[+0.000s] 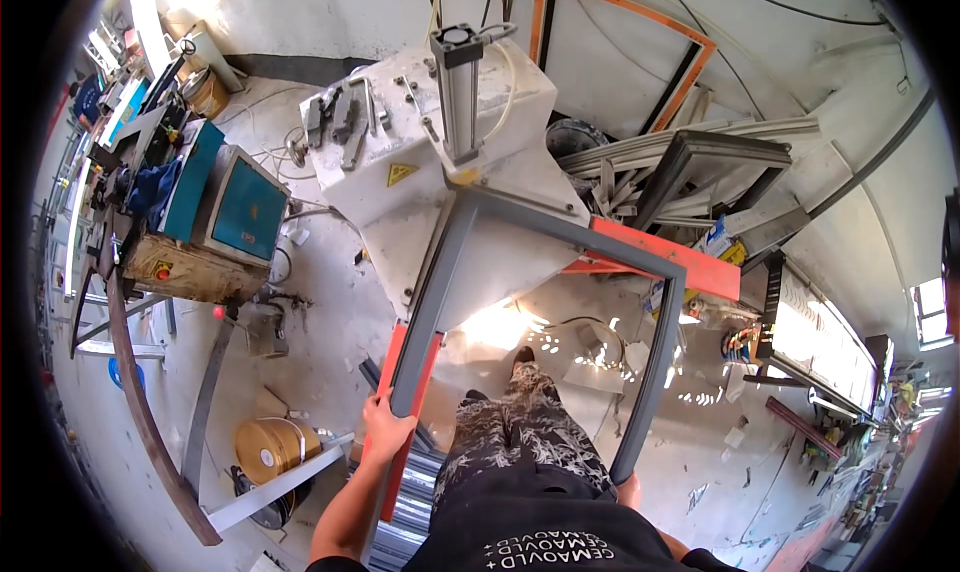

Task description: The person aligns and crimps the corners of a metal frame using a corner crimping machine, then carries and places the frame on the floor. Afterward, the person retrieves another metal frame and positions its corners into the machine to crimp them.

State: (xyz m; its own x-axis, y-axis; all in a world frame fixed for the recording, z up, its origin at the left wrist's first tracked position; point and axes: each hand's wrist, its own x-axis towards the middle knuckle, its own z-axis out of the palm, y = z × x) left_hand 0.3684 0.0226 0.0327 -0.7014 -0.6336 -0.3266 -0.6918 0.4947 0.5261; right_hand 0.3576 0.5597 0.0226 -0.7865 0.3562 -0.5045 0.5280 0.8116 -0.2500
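A grey frame (570,232) is in front of the person, its far left corner at the white machine (530,87), beside the foot of an upright metal cylinder (459,107). The left hand (390,428) is grasping the near part of the left bar of the frame. The right hand (628,493) is at the near end of the right bar, but it is mostly hidden, so one cannot tell how its fingers are closed. Under the left bar runs a red support (433,360), and another red arm (700,262) extends to the right below the far bar. On top of the machine, at the left, there lie dark metal blocks (345,117), and a yellow warning sticker (401,175) is on its side. Near the left hand, grey profiles (408,507) are lying low. Farther left there stand a teal-panelled machine (250,204) and, nearer, a golden spool (265,447). At the far right, an orange-edged frame (630,9) leans on the wall, behind a heap of pale strips (700,137).
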